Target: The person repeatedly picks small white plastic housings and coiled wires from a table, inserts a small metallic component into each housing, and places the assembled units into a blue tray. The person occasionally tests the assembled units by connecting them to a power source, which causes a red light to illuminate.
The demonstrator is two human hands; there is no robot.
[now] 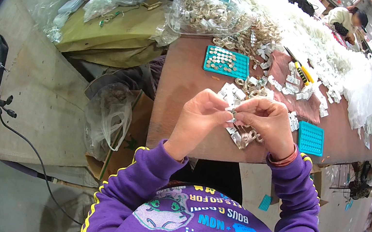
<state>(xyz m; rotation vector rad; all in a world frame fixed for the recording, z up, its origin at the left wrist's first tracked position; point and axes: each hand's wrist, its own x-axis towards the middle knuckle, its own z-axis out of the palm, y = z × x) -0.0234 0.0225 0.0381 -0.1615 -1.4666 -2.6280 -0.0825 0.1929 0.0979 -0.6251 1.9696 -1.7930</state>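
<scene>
My left hand (pixel 200 121) and my right hand (pixel 268 122) meet above the table's front edge, thumbs and index fingers pinched together. Between the fingertips is a tiny part (pixel 232 113), too small and covered to name. Just behind and below the fingers lie small white plastic pieces (pixel 232 93) and a cluster of silvery metal parts (pixel 243 139). A teal tray (pixel 208 66) beyond my left hand carries rows of small round metallic pieces. To the right of my right hand lies a second teal tray (pixel 311 139) with rows of small hollows.
A yellow-and-black handled tool (pixel 303 72) rests on a pink cloth (pixel 283 66). Behind are a clear bag of parts (pixel 210 17) and a large heap of white pieces (pixel 307 38). A box with a plastic bag (pixel 109 118) stands left; a person (pixel 342 19) sits far right.
</scene>
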